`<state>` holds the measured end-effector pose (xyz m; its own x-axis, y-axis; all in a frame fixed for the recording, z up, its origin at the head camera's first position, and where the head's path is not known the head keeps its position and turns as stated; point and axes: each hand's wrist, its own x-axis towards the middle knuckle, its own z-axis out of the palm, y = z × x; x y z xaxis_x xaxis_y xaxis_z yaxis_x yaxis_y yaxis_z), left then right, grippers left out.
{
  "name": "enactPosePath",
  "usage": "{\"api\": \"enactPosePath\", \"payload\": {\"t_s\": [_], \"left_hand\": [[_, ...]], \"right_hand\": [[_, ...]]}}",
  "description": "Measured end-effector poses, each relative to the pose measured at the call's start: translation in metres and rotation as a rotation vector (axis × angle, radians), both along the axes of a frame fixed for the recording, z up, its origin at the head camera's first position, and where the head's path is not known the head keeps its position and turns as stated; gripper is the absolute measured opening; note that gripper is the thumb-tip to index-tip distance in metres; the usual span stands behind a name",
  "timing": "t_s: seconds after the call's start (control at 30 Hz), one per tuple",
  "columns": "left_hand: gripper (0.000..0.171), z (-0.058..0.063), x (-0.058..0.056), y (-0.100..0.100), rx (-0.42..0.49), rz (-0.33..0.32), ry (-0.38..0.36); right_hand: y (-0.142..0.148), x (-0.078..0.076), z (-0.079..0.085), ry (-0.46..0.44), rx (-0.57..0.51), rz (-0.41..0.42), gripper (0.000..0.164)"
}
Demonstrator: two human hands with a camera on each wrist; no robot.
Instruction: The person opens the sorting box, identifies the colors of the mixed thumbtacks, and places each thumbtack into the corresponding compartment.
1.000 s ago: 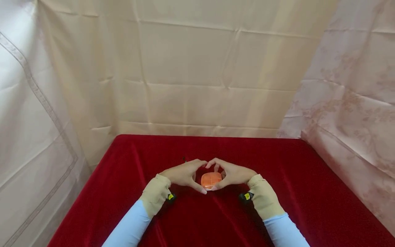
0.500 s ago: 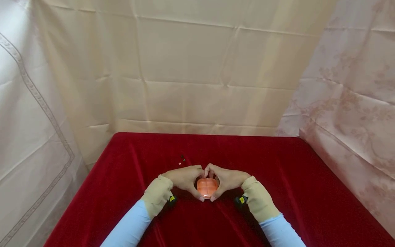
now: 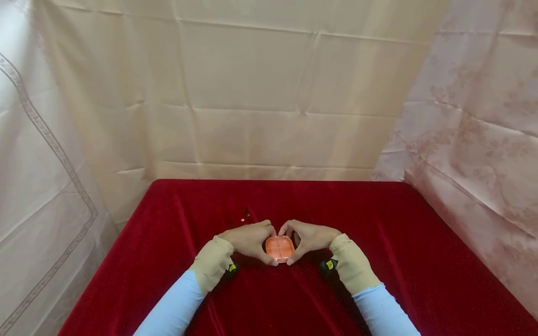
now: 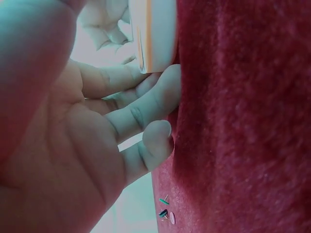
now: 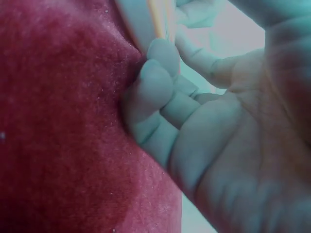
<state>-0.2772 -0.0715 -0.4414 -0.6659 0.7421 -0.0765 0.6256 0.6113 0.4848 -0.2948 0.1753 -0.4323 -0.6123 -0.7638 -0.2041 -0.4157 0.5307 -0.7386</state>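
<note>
A small square box with rounded corners, an orange see-through lid and a white base (image 3: 279,248) is held low over the red cloth in the head view. A cross of lines divides its top into quarters. My left hand (image 3: 250,240) grips its left side and my right hand (image 3: 313,239) its right side, thumbs on the near edge and fingers curled at the far edge. In the left wrist view the box edge (image 4: 163,36) shows beside the fingers, close to the cloth. The right wrist view shows another part of the box (image 5: 141,19) at the fingertips.
Several thumbtacks (image 3: 245,215), green, dark and pink, lie on the red velvet cloth (image 3: 378,261) beyond my left hand. They also show low in the left wrist view as tacks (image 4: 167,213). Pale curtains (image 3: 252,93) enclose the table's back and sides.
Both hands have shifted slightly left with the box, and it has turned a little to face me squarely. The thumbtacks, mostly hidden behind my left hand earlier, now show.
</note>
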Motion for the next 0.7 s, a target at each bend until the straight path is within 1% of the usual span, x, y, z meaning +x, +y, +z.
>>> {"api": "enactPosePath", "payload": {"t_s": [0.13,0.27,0.33,0.47,0.53,0.7], "left_hand": [[0.055,0.003,0.003,0.002,-0.018,0.033,0.003],[0.060,0.006,0.007,0.005,-0.038,0.046,0.017],[0.064,0.007,0.008,0.005,-0.046,0.042,0.020],[0.068,0.006,0.006,0.004,-0.033,0.034,-0.010],[0.067,0.004,0.004,0.003,-0.018,0.031,-0.028],[0.069,0.001,0.000,0.002,0.011,0.036,-0.078]], "right_hand": [[0.001,-0.001,0.001,0.072,0.024,0.002,0.065],[0.004,-0.003,0.004,0.097,0.034,0.009,0.058],[0.006,-0.004,0.006,0.092,0.033,0.009,0.053],[0.011,-0.007,0.009,0.078,0.024,0.004,0.045],[0.013,-0.008,0.010,0.052,0.009,-0.006,0.041],[0.017,-0.010,0.011,-0.017,-0.035,-0.076,0.029]]}}
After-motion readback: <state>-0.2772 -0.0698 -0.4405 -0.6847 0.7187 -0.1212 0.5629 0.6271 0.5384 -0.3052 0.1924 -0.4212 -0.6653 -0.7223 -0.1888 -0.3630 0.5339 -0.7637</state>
